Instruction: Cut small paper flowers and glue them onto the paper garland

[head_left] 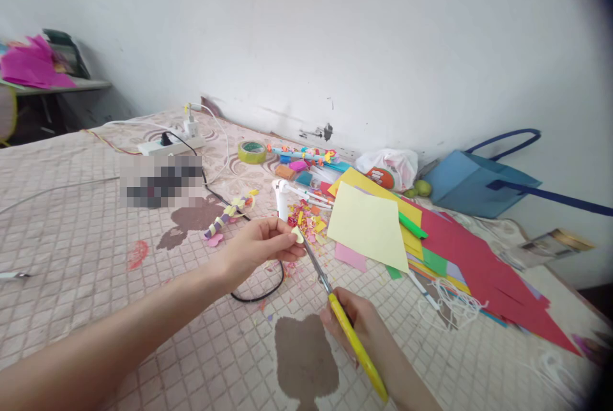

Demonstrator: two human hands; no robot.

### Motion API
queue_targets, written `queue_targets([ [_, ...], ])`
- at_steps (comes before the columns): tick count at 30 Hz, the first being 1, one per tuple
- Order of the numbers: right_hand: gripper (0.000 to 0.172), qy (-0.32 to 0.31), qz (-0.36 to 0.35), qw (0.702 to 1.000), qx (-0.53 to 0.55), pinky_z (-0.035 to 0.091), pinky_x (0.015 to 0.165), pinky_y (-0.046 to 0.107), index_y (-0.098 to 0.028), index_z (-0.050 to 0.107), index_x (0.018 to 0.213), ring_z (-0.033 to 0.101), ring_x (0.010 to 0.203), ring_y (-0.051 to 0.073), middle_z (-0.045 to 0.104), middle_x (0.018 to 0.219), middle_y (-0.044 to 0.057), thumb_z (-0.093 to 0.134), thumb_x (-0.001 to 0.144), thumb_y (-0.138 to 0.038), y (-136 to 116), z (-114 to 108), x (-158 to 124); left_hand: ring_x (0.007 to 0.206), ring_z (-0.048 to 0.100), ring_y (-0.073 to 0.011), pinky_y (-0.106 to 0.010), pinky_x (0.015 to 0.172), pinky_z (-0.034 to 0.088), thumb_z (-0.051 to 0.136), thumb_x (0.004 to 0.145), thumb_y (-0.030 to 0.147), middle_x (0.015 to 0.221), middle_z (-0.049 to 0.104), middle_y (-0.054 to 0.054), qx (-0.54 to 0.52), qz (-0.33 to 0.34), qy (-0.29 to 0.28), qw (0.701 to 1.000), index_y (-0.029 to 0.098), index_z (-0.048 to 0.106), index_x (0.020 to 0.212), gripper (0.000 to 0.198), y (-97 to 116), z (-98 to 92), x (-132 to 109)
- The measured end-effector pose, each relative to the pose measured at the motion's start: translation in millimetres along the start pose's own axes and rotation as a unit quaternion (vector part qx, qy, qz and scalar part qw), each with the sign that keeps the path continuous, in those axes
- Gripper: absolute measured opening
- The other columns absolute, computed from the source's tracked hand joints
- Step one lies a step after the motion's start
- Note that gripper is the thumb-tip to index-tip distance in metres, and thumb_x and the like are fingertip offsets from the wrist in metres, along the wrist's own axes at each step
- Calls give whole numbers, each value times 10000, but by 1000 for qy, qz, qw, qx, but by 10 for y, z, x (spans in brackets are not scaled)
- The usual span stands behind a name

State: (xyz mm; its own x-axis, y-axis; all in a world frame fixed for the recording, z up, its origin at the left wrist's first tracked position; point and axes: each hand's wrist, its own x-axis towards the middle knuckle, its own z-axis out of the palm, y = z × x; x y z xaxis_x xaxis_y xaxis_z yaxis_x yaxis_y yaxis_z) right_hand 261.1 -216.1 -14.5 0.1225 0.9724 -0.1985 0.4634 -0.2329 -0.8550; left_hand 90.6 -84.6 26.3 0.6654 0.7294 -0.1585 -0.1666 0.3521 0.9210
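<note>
My left hand (pixel 268 240) pinches a small pale yellow piece of paper (pixel 297 235) between thumb and fingertips. My right hand (pixel 357 318) is wrapped round the yellow handle of a pair of scissors (pixel 338 309). Their metal blades point up and away, with the tips close beside the paper piece; whether they touch it I cannot tell. Behind my left hand stands a white glue gun (pixel 281 200). A heap of small coloured paper scraps (pixel 306 218) lies just past the scissor tips. Left of that rests a purple stick wrapped in pale yellow paper (pixel 225 216).
Pale yellow sheet (pixel 366 223) and red paper (pixel 454 258) lie to the right, near white string (pixel 453 302). A blue bag (pixel 479 181) stands by the wall. Farther back are green tape (pixel 251 152), a power strip (pixel 160 145) and a black cable (pixel 258 299).
</note>
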Motion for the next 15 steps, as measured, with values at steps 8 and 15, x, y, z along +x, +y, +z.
queue_targets([
  [8, 284, -2, -6, 1000, 17, 231, 401, 203, -199, 387, 606, 287, 449, 72, 353, 525, -63, 525, 768, -387, -20, -15, 7, 689, 652, -123, -265, 736, 495, 683, 724, 285, 716, 701, -46, 4, 1, 8, 1000, 131, 538, 714, 212, 4, 15, -12],
  [15, 272, -14, 0, 1000, 17, 208, 373, 193, -200, 388, 621, 256, 423, 60, 326, 514, -71, 522, 769, -385, -11, -19, 7, 674, 650, -124, -278, 739, 498, 684, 723, 271, 707, 697, -40, -4, 3, 22, 1000, 135, 543, 719, 197, 21, 14, -7],
])
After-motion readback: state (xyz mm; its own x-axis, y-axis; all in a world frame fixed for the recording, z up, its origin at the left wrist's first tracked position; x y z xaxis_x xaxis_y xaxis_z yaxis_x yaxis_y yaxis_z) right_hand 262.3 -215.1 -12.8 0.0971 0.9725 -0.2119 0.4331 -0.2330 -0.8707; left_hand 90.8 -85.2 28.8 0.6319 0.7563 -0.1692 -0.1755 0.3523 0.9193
